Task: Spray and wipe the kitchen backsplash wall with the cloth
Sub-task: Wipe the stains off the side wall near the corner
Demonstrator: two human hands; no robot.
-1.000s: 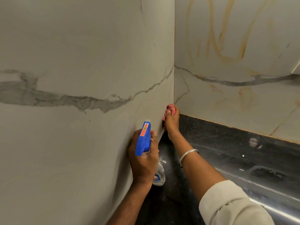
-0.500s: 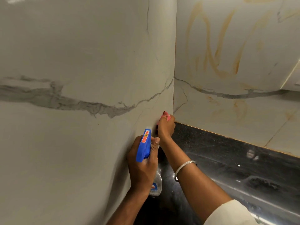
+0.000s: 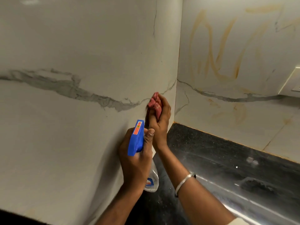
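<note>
My right hand [image 3: 159, 122] grips a bunched pink-red cloth [image 3: 155, 103] and presses it against the left marble backsplash wall [image 3: 81, 46], close to the corner. Just below it, my left hand [image 3: 138, 155] grips a spray bottle with a blue trigger head [image 3: 136, 138]; its clear body [image 3: 151, 181] hangs under my fist. The nozzle points toward the left wall. The right backsplash wall [image 3: 227, 103] carries brownish-yellow smeared stains [image 3: 215, 51].
A black polished countertop [image 3: 227, 168] runs along the base of the right wall. A white fixture [image 3: 292, 82] juts from the right wall at the frame's right edge. A metal bangle [image 3: 185, 181] sits on my right wrist.
My right hand with the cloth has moved up the left wall and slightly away from the corner. My left hand keeps the bottle in about the same place.
</note>
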